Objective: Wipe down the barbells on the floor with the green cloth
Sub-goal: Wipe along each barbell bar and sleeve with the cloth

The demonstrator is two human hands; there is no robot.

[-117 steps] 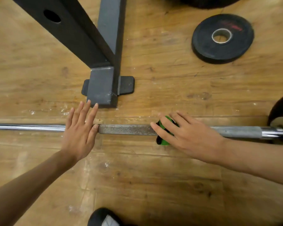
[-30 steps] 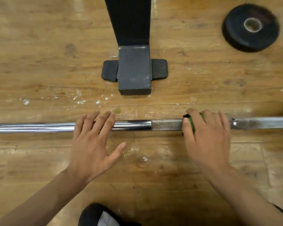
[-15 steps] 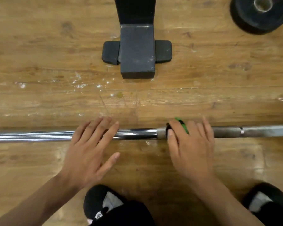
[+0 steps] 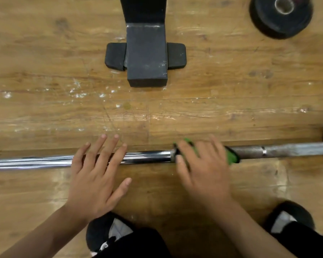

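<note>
Your right hand (image 4: 203, 170) has slid the cloth (image 4: 231, 157) left along the bar (image 4: 147, 156), to the knurl's end, near your left fingertips (image 4: 123, 146). Its fingers (image 4: 213, 144) curl round cloth and bar; your left hand (image 4: 95, 175) presses flat, fingers straight, on the bar. The smooth stretch is probably next.

**user1:** what colour's the cloth (image 4: 231, 157)?

**user2:** bright green lol. barbell (image 4: 144, 158) goes mirror chrome to dull grey (left to right). floor (image 4: 45, 71) is tan wood grain with white scuffs, weight plate (image 4: 265, 25) black, rack foot (image 4: 146, 60) dark grey, shoes (image 4: 101, 233) black and white.
</note>
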